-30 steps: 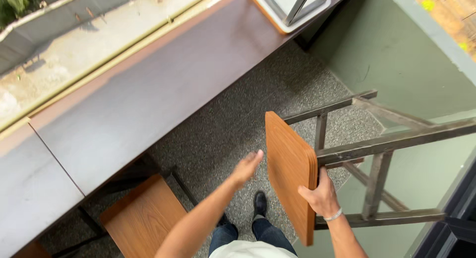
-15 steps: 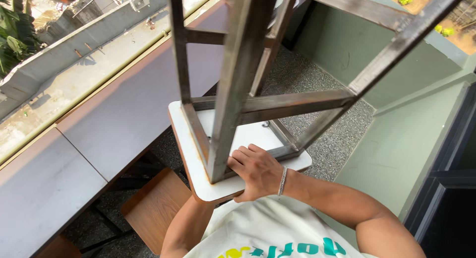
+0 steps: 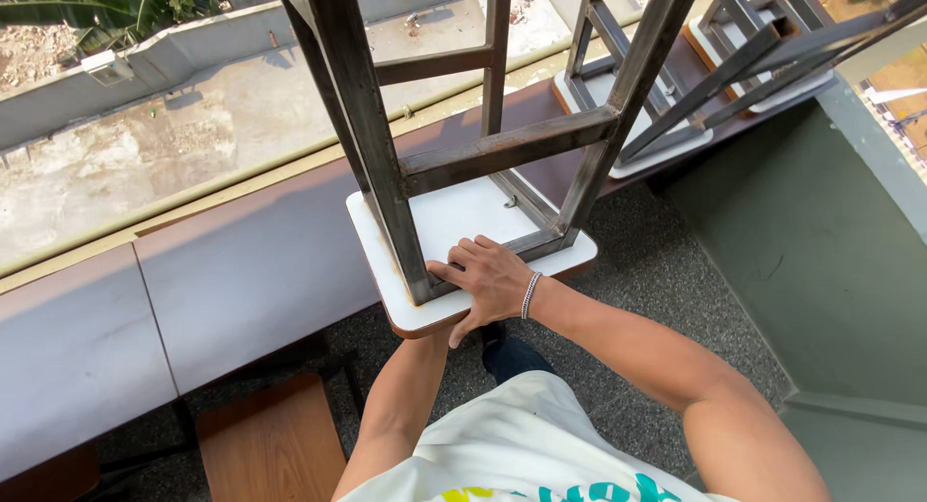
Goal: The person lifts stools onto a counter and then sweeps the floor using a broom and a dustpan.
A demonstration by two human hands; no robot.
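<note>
Grey counter [image 3: 241, 270] carries the upturned stool [image 3: 463, 222] half over its near edge, seat down, legs up (two more lie at the far end). The right hand [image 3: 492, 285] presses flat on the seat's underside; the left hand, beneath, is hidden and I cannot tell its grip. Next, likely a push inward.

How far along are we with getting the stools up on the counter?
Done: a second stool and a third stool sit upturned on the counter farther along. In hand: the upturned stool overhangs the counter edge, right hand flat on its seat, left hand hidden beneath. Left: a wooden-seat stool stands on the floor.
</note>
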